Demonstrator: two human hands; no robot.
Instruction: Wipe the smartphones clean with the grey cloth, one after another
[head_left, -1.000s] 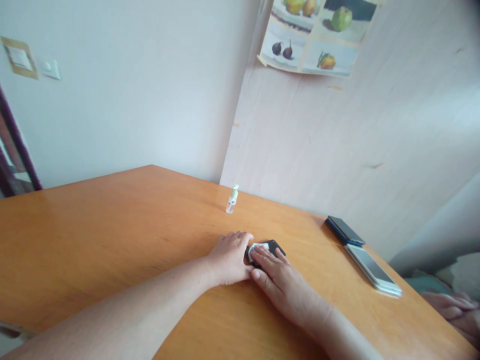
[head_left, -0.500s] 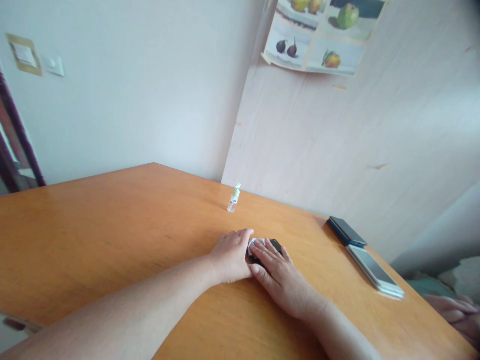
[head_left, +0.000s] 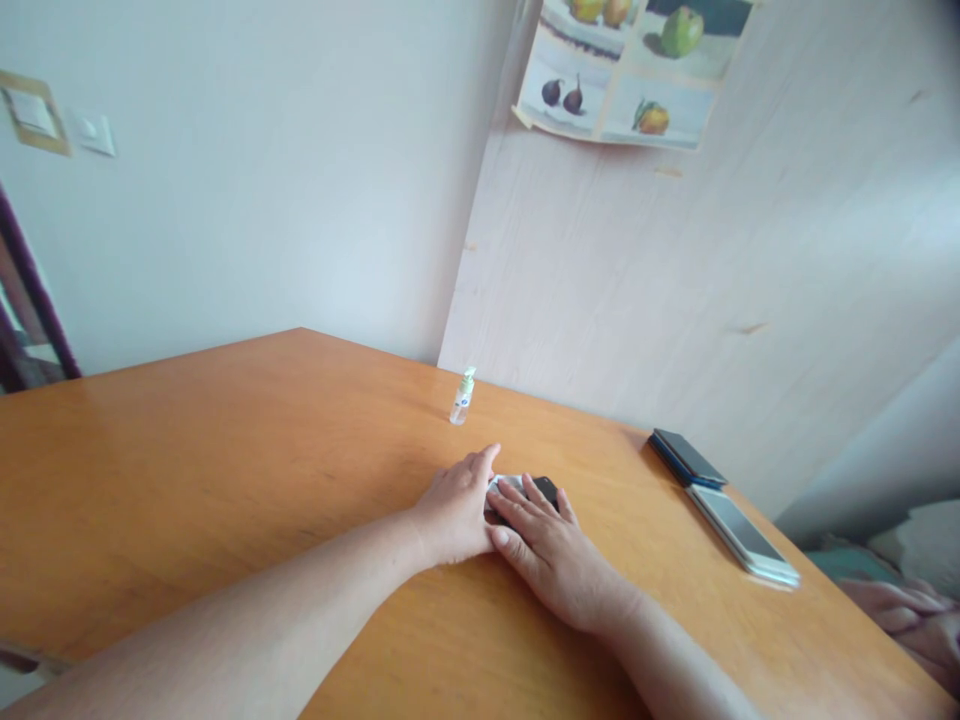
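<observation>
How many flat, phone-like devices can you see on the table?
3: a black device partly covered by the right hand, a white device near the right edge of the table, and a dark device just beyond it. Others could be hidden underneath.

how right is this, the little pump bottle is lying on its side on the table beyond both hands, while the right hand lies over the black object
Not quite: the head view shows the pump bottle standing upright, not lying on its side. It is on the table beyond both hands, and the right hand lies over the black object.
</observation>
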